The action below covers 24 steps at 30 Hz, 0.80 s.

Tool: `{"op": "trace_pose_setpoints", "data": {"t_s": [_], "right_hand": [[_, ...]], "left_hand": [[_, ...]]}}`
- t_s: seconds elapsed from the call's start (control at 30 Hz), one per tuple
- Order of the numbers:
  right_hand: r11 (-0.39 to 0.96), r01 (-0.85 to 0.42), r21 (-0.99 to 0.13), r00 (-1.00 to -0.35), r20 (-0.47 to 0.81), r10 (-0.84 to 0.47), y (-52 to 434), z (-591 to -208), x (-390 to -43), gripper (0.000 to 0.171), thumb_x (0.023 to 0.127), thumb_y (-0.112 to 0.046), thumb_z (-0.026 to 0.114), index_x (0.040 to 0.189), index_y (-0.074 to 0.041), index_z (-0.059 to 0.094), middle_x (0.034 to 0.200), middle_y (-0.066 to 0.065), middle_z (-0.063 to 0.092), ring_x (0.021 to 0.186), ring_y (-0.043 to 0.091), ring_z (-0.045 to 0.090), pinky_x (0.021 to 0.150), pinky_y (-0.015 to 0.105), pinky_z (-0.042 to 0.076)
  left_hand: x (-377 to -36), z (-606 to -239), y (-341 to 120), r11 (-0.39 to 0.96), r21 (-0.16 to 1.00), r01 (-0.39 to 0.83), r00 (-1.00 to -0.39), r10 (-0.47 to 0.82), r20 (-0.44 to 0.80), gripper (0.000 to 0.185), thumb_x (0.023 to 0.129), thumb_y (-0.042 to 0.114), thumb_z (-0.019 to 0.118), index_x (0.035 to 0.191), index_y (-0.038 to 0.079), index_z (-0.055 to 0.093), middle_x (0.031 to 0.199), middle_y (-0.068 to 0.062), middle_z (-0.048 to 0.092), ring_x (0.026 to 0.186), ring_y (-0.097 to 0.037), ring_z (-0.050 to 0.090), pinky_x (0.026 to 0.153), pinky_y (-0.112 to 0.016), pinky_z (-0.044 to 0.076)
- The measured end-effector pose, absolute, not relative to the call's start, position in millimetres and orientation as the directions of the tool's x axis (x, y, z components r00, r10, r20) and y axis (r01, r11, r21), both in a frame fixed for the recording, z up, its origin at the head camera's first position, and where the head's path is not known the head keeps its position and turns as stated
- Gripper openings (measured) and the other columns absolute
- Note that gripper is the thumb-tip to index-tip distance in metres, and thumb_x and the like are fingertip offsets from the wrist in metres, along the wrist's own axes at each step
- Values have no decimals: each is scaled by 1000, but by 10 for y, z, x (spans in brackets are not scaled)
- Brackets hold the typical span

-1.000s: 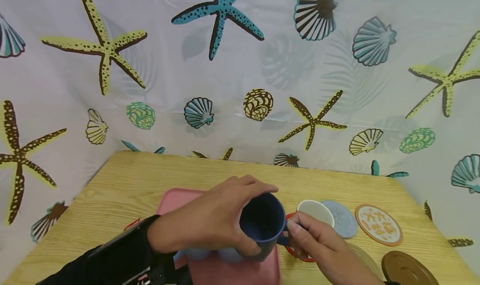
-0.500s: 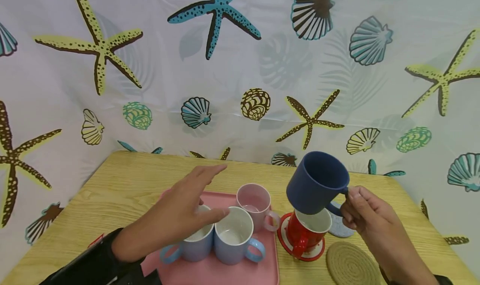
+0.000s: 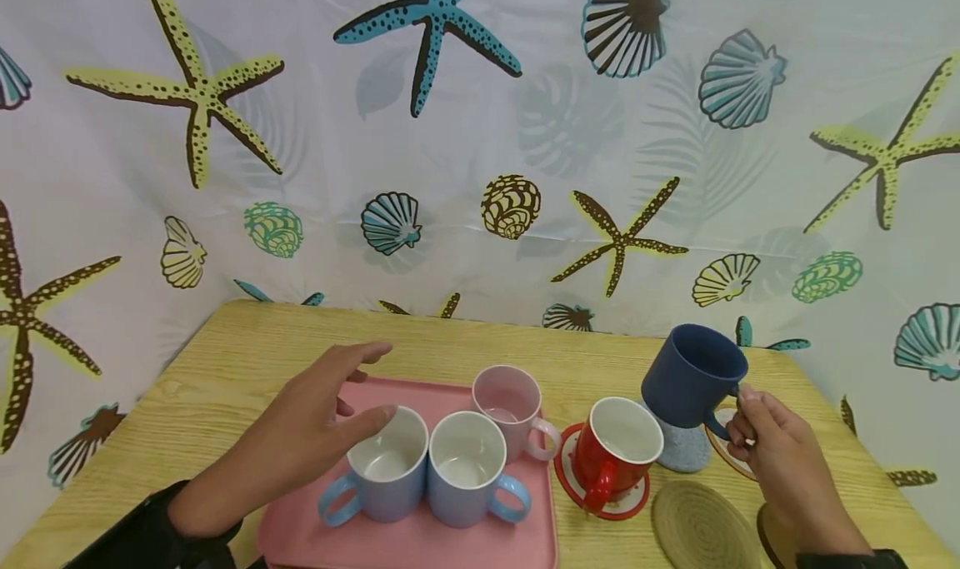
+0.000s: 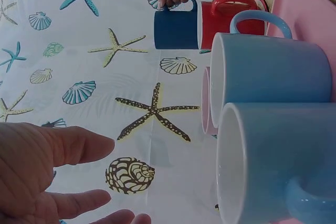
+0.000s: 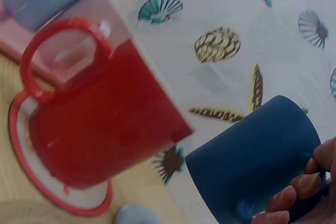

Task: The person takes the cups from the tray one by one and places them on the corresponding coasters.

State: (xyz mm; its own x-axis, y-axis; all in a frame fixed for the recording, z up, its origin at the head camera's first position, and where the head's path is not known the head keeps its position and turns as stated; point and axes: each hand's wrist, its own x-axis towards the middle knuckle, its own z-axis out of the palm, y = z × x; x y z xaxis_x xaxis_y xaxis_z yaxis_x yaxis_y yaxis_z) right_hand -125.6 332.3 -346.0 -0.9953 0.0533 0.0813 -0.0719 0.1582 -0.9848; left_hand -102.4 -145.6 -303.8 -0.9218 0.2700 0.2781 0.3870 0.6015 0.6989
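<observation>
Head view: right hand (image 3: 780,444) pinches the navy mug (image 3: 692,376) by its handle above the grey coaster (image 3: 678,452) (likely lowering next); left hand (image 3: 315,419) hovers open beside the pale-blue mugs (image 3: 386,465).

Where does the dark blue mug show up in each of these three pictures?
Head view: the dark blue mug is at right, held by its handle in the right hand, over a grey coaster.
Left wrist view: top centre, the dark blue mug lies sideways in the picture.
Right wrist view: lower right, the dark blue mug.
Shared landmark: the red mug next to it.
</observation>
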Motion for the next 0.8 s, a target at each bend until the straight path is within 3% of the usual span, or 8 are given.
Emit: {"op": "trace_pose_setpoints", "data": {"t_s": [0.2, 0.47, 0.8], "right_hand": [[242, 73, -968, -987, -35, 157, 3388, -3686, -1301, 40, 110, -37, 32, 84, -8, 34, 77, 1, 25, 68, 18, 29, 64, 38, 21], [105, -15, -994, -986, 32, 162, 3400, -3889, -1312, 39, 111, -30, 36, 78, -9, 33, 73, 5, 18, 65, 21, 24, 63, 38, 16], [115, 17, -993, -985, 4, 175, 3392, -3948, -1296, 40, 111, -28, 34, 77, -10, 29, 72, 3, 19, 64, 18, 26, 64, 37, 15]], "left_hand": [[-1034, -3090, -1478, 614, 702, 361, -933, 243, 267, 55, 93, 23, 74, 142, 9, 52, 136, -11, 57, 116, -27, 58, 80, -37, 53], [-1041, -3096, -1431, 613, 699, 368, -930, 241, 278, 52, 93, 21, 74, 140, 10, 54, 134, -10, 58, 115, -27, 59, 80, -37, 54], [-1033, -3086, -1394, 614, 716, 332, -942, 244, 228, 52, 93, 24, 74, 140, 12, 55, 137, -8, 56, 116, -26, 58, 81, -37, 53]]}}
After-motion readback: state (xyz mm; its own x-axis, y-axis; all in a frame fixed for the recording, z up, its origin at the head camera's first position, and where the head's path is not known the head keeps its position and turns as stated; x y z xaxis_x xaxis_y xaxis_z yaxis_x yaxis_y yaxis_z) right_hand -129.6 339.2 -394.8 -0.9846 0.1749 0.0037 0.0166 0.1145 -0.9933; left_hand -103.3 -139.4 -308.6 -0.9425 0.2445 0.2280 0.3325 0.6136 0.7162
